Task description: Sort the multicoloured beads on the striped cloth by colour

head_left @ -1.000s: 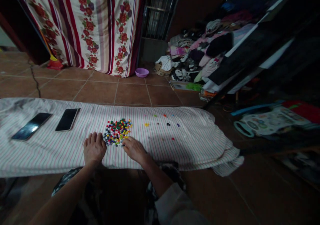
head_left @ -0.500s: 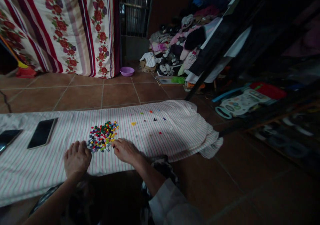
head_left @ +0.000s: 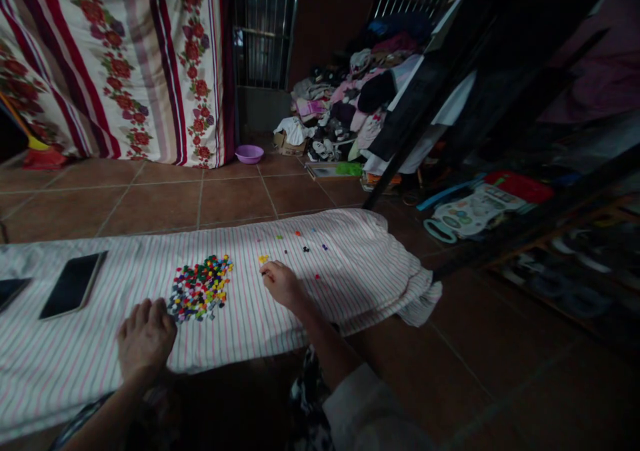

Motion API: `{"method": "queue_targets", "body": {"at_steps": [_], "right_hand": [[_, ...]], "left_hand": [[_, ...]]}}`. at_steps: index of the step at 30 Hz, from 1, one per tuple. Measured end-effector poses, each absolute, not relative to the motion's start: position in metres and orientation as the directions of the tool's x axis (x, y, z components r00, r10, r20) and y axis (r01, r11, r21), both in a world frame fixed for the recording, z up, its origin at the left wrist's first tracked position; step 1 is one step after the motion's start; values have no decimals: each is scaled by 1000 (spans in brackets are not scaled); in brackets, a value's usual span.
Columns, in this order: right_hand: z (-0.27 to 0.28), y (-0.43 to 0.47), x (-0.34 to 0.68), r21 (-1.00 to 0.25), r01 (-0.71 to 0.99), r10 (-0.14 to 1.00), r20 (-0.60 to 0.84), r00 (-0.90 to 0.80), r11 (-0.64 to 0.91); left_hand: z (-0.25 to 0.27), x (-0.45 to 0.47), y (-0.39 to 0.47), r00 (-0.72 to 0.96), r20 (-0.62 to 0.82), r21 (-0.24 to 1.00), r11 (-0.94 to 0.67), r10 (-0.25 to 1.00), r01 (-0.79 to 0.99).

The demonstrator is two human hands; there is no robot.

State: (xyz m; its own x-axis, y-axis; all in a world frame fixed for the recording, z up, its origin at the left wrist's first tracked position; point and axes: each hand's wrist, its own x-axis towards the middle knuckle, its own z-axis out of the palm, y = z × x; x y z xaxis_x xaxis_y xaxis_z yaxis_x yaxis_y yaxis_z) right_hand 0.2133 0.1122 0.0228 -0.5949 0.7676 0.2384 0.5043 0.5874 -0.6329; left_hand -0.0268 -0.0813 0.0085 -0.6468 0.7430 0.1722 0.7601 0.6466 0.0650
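Observation:
A heap of small multicoloured beads (head_left: 203, 287) lies on the striped cloth (head_left: 250, 337). My left hand (head_left: 146, 337) rests on the cloth at the heap's lower left edge, fingers bent and slightly apart, with nothing visible in them. To the right of the heap, my right hand (head_left: 283, 284) is closed in a pinch; a tiny dark bead (head_left: 261, 273) shows at its fingertips. Just beyond those fingertips sits a cluster of yellow beads (head_left: 263, 259). Farther right are scattered black beads (head_left: 306, 249), blue beads (head_left: 325, 247), orange beads (head_left: 298, 233) and a red bead (head_left: 317, 276).
A phone (head_left: 73, 285) lies on the cloth at left, with another dark device (head_left: 11, 292) beside it. On the tiled floor beyond stand a purple basin (head_left: 249, 153) and a pile of clothes (head_left: 345, 104). A dark slanting pole (head_left: 395, 171) rises past the cloth's far right end.
My right hand has moved right, away from the heap's edge to beside the yellow beads, still pinched. My left hand stays by the heap. The whole view has shifted slightly.

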Motion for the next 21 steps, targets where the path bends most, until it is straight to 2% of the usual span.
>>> {"method": "queue_targets", "body": {"at_steps": [6, 9, 15, 21], "right_hand": [[18, 139, 231, -628, 513, 797, 328, -507, 585], [16, 145, 237, -658, 526, 826, 287, -485, 538], [11, 150, 239, -764, 544, 917, 153, -369, 347], [2, 151, 238, -797, 507, 924, 160, -346, 328]], "left_hand": [[3, -30, -80, -651, 166, 78, 648, 741, 758], [0, -30, -80, -658, 181, 86, 655, 731, 751], [2, -29, -81, -636, 217, 81, 635, 741, 768], [1, -31, -81, -649, 179, 70, 648, 739, 758]]}}
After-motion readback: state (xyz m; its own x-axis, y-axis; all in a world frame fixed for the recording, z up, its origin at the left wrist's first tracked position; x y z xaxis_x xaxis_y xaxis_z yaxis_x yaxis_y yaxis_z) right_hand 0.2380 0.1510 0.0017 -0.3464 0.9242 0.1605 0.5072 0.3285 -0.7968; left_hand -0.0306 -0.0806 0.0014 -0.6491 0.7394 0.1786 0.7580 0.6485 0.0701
